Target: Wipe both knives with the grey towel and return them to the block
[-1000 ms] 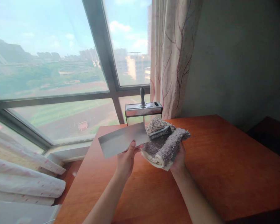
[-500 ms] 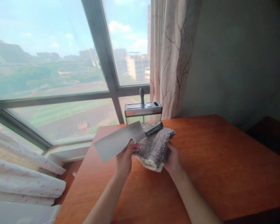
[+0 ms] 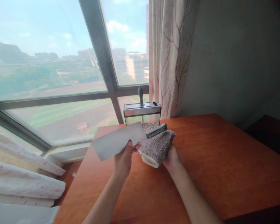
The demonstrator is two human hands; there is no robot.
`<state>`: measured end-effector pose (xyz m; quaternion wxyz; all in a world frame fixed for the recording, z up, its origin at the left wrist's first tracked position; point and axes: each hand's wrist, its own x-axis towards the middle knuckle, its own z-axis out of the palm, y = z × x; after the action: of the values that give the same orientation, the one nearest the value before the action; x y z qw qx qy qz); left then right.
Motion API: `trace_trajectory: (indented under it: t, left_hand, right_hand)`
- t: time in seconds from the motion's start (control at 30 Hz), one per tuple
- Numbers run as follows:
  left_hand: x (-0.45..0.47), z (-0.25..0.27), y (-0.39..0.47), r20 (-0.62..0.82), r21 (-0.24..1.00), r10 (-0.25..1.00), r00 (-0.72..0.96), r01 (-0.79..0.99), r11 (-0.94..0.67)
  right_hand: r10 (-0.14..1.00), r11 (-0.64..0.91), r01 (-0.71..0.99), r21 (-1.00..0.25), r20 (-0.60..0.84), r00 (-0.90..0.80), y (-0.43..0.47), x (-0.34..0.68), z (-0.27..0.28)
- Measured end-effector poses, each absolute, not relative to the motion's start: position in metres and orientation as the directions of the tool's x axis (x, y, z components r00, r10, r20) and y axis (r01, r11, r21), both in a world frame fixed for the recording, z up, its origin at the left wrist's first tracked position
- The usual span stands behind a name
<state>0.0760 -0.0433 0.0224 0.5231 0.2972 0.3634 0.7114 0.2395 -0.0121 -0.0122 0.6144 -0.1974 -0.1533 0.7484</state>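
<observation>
My left hand (image 3: 123, 160) pinches the lower edge of a cleaver (image 3: 118, 141), thumb on the face of the wide grey blade. The blade points left, and its dark handle (image 3: 156, 131) lies to the right, over the cloth. A folded grey fuzzy cloth (image 3: 156, 147) with a pale underside is in my right hand (image 3: 171, 158). That hand grips it from the right side, its fingers mostly hidden behind the cloth. Both things are held above the table. Just beyond them stands a clear-sided knife holder (image 3: 142, 107) with a metal rim. A grey-handled tool (image 3: 140, 95) stands upright in its top.
The brown wooden table (image 3: 212, 168) extends under my arms and to the right. A large window (image 3: 49, 77) is ahead and left. One patterned curtain (image 3: 170, 56) hangs behind the table; another curtain (image 3: 25, 177) hangs at lower left. A dark wall (image 3: 228, 62) stands at right.
The cleaver has shifted slightly, showing more of its handle above the cloth. The cloth has turned and slid a little down along the handle's near side, with my right hand.
</observation>
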Motion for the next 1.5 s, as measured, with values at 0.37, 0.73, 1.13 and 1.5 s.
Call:
trace_trajectory:
  t: [0.37, 0.73, 1.13, 1.5]
  left_hand:
    - [0.088, 0.009, -0.045, -0.008, 0.848, 0.971, -0.241, -0.516, -0.121]
    - [0.090, 0.006, -0.045, -0.005, 0.877, 0.965, -0.263, -0.465, -0.122]
    - [0.088, 0.018, -0.044, -0.017, 0.847, 0.972, -0.232, -0.520, -0.109]
    - [0.088, 0.013, -0.042, -0.042, 0.757, 0.974, -0.221, -0.644, -0.114]
  right_hand:
    - [0.984, -0.167, -0.921, -0.352, -0.001, -0.179, -0.031, 0.241, 0.013]
    - [0.931, -0.322, -0.791, -0.521, -0.023, -0.364, -0.037, 0.227, 0.006]
    - [0.984, -0.135, -0.913, -0.384, -0.157, -0.079, -0.023, 0.253, 0.000]
    - [0.990, -0.134, -0.903, -0.409, -0.103, -0.100, -0.029, 0.246, -0.001]
